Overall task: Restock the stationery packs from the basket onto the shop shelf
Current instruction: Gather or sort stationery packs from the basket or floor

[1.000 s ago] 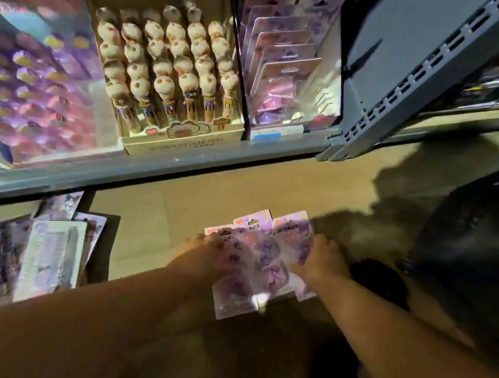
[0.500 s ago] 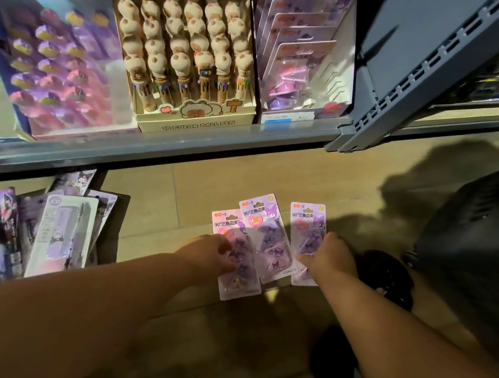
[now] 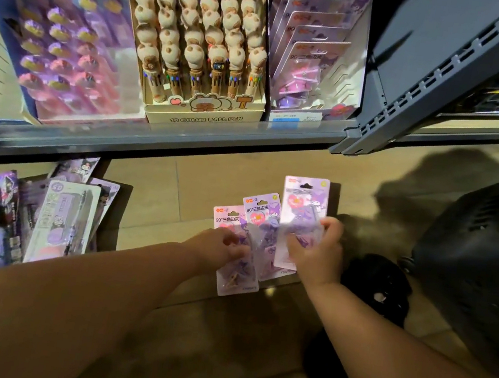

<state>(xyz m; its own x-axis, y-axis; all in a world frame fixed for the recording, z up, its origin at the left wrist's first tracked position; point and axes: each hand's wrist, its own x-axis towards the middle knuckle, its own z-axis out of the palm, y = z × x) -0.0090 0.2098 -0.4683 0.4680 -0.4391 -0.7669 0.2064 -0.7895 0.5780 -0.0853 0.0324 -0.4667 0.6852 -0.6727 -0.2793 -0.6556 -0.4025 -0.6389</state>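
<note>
Over the tiled floor below the shop shelf, my left hand is gripping two fanned stationery packs while my right hand is pinching a third pack clear, probably for slotting singly into the matching box above.

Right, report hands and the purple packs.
Left hand on left pack, grip unclear. Right hand grips right pack, held up. Middle pack lies on floor. Nothing blocks the shelf row above.
</note>
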